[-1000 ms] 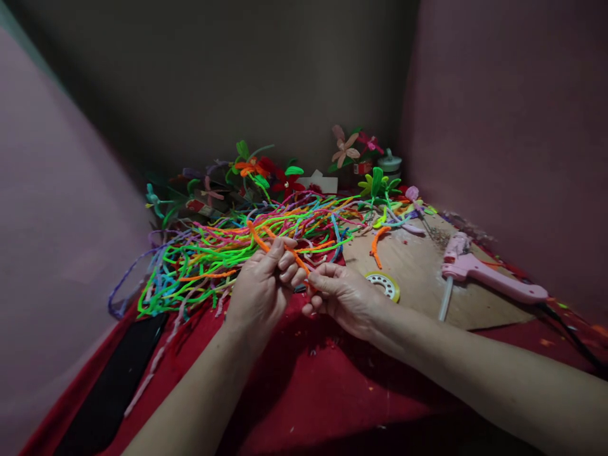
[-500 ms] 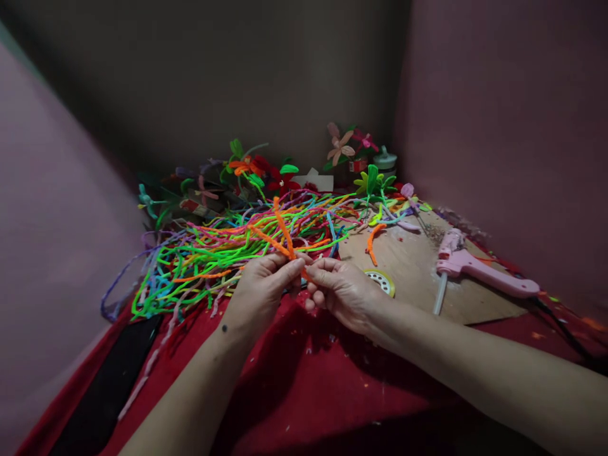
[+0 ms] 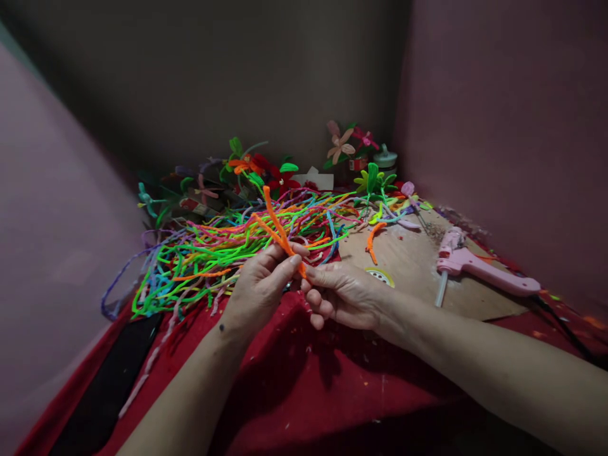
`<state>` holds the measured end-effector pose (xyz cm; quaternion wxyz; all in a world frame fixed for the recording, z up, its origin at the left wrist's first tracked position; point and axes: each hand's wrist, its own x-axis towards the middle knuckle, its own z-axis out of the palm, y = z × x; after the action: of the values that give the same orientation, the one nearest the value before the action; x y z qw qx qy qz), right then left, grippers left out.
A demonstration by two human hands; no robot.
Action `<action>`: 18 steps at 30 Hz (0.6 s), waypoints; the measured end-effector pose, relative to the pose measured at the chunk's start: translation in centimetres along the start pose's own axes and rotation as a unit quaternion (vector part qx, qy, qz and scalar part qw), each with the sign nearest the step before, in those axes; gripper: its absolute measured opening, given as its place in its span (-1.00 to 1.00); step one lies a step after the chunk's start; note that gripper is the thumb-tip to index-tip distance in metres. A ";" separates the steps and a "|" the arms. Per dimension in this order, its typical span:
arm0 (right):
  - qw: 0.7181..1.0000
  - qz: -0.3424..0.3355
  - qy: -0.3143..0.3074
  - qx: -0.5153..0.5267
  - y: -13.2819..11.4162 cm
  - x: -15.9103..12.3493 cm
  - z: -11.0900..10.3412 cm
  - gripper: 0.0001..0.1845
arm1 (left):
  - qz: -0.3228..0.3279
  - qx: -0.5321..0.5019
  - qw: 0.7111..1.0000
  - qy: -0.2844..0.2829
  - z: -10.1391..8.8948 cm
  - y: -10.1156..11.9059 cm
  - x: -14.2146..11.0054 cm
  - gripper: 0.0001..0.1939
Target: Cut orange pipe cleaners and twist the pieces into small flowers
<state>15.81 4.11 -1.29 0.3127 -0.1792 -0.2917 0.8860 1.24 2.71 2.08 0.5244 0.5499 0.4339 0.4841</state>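
- I look through the head view, the only one I have, and I see two bare hands close together over the red cloth (image 3: 304,405).
- The orange stem (image 3: 284,240) is up in the hands, in the middle of my view. It is bent like a thin V, with two loose ends.
- Its long way runs on a slant. The loose ends point up, away from the person and a bit to the left. The joined end points down, to the right.
- The left hand (image 3: 260,282) is closed on the stem, with thumb and fingers pinching it just below where it splits. This hand is nearer the loose ends.
- The right hand (image 3: 355,296) is nearer the joined end. Its thumb and first finger pinch that low tip, and its other fingers curl under.
- The two hands almost meet there. I cannot tell if their fingertips touch.
- Past the left hand is the big bright pile (image 3: 209,253), and the loose ends stick up in front of it.
- Past the right hand is the board (image 3: 413,266), with the tape (image 3: 380,276) just beside that hand. The pink glue gun (image 3: 489,271) is farther right.
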 end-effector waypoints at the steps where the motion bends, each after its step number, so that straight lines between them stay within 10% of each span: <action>1: 1.000 -0.013 0.004 -0.011 0.1 0.0 -0.1 -0.74 | -0.001 -0.002 1.000 -0.001 0.1 0.0 0.0 -0.80; 18: 0.972 -0.079 0.098 -0.197 -0.3 0.0 0.4 -0.78 | -0.002 -0.068 0.994 0.087 1.0 -0.4 0.3 -0.86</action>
<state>15.78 4.17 -0.80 0.3678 -0.2998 -0.4414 0.7616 2.30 2.84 1.72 0.5222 0.4677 0.4451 0.5572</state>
